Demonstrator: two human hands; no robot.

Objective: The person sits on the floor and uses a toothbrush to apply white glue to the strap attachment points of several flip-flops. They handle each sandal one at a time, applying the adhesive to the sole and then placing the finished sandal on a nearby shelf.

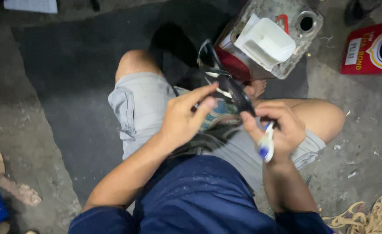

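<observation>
A dark blue shirt (199, 199) is filling the bottom of the view, and above it grey shorts (141, 108) are covering the lap of a person sitting on a concrete floor (35, 99) with knees spread. The black sandal (234, 93) is being held over the lap, just above the shorts, and everything else is lying around it. The left hand (184, 119) is reaching to the sandal from its left, fingers curled narrow and pinching the sandal's near edge between thumb and fingertips. The right hand (279, 130) is sitting just right of the sandal, its fingers closed around a small white tube with a blue cap (266, 143), cap pointing down toward the shirt, while the thumb and forefinger are also touching the sandal's lower end. Thin pale straps (208, 60) are looping off the sandal's far end. Just beyond the sandal, a grimy metal can (286, 39) is standing on the floor, with a white plastic tub (266, 41) resting on top of it. Far right of the sandal, a red tin (370, 47) is lying flat, and tangled pale cord (372, 214) is piling up at the lower right corner.
</observation>
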